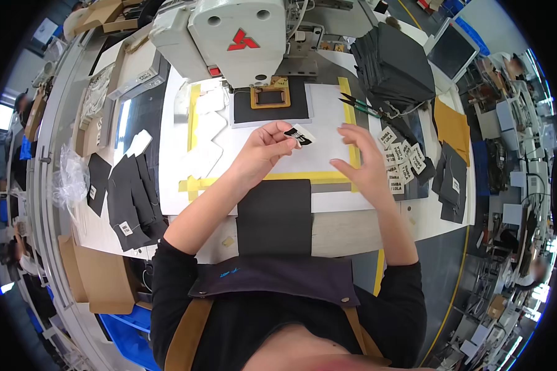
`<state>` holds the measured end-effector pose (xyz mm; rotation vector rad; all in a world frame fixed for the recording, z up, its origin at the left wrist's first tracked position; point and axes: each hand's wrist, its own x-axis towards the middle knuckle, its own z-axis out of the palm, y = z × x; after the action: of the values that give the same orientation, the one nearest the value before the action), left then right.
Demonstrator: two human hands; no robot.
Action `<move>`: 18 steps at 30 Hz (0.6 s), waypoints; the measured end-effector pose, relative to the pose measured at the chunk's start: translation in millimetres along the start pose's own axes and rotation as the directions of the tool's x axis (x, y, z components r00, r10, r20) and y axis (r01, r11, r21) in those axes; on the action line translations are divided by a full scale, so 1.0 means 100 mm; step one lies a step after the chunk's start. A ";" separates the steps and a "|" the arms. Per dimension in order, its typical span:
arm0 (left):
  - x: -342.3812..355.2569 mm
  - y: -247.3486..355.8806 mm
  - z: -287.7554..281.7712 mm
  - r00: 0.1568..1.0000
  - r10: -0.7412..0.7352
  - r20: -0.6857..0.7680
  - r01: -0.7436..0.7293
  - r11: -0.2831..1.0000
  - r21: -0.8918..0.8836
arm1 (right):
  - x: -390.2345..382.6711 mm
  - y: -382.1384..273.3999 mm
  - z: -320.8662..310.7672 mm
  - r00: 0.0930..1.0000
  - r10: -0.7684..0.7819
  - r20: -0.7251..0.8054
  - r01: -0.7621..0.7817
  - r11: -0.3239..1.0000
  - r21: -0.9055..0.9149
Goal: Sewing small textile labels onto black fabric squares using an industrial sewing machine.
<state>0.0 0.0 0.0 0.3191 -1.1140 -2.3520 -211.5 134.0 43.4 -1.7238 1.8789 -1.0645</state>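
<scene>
My left hand [267, 150] pinches a small white label with black print [303, 135] over the white work sheet. Just right of it, my right hand [366, 164] is open, its thumb and fingers apart and nothing between them. Beyond both hands, a black fabric piece [294, 107] lies under the brass-coloured clamp frame [282, 98] of a sewing machine [238, 37]. Nearer me, a black fabric panel [274, 216] hangs over the table's front edge. Several loose white labels [402, 161] lie in a heap to the right of my right hand.
Black-handled snips [360, 106] lie at the right, before a tall stack of black fabric [395, 65]. Labelled black pieces [130, 198] lie left, more [453, 182] far right beside a tan sheet [452, 127]. Yellow tape [254, 179] borders the sheet. Cardboard box [108, 272] stands lower left.
</scene>
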 end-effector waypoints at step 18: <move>-0.07 0.00 0.12 0.987 -0.122 -0.104 0.089 0.957 -0.275 | 0.44 -0.19 0.62 0.998 -0.045 0.042 0.001 0.690 0.724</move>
<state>1.0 12.1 7.5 0.4235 -0.7242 -2.5037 -162.1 75.4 27.1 -1.2682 1.1282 -1.4876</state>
